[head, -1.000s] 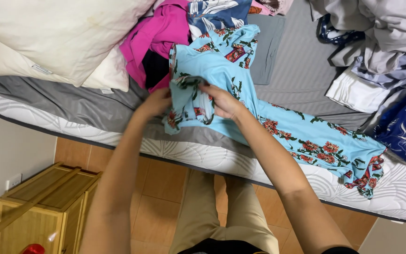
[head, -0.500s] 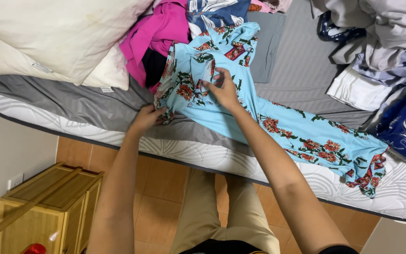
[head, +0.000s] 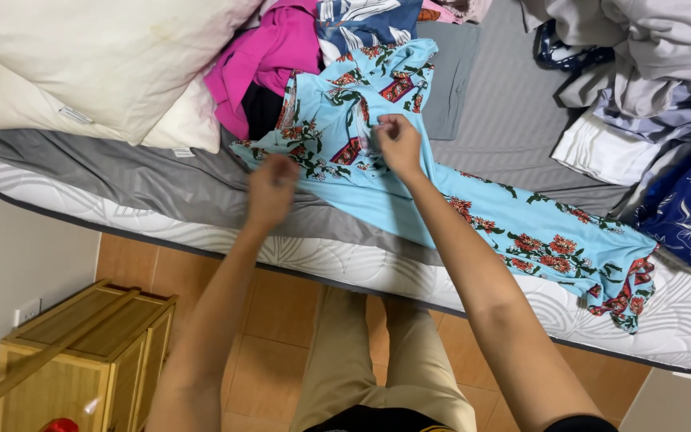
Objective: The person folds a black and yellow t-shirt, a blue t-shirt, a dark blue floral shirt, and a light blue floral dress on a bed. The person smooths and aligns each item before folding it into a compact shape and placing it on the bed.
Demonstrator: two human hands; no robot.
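A light-blue floral garment (head: 409, 192) lies spread across the grey-sheeted mattress (head: 161, 188), running from the upper middle of the frame down to the right edge of the bed. The right hand (head: 397, 142), near the upper centre, pinches a fold of the cloth between fingers and thumb. The left hand (head: 272, 190), left of centre, hovers at the garment's near edge with fingers loosely curled; whether it grips the cloth cannot be told, as it is blurred. The step in hand looks like arranging the upper part of the garment for folding. A next move would call for a firm hold on both sides and an even fold. A pink garment (head: 269, 56) and white pillows (head: 81, 64) lie upper left; mixed clothes (head: 641, 88) pile upper right.
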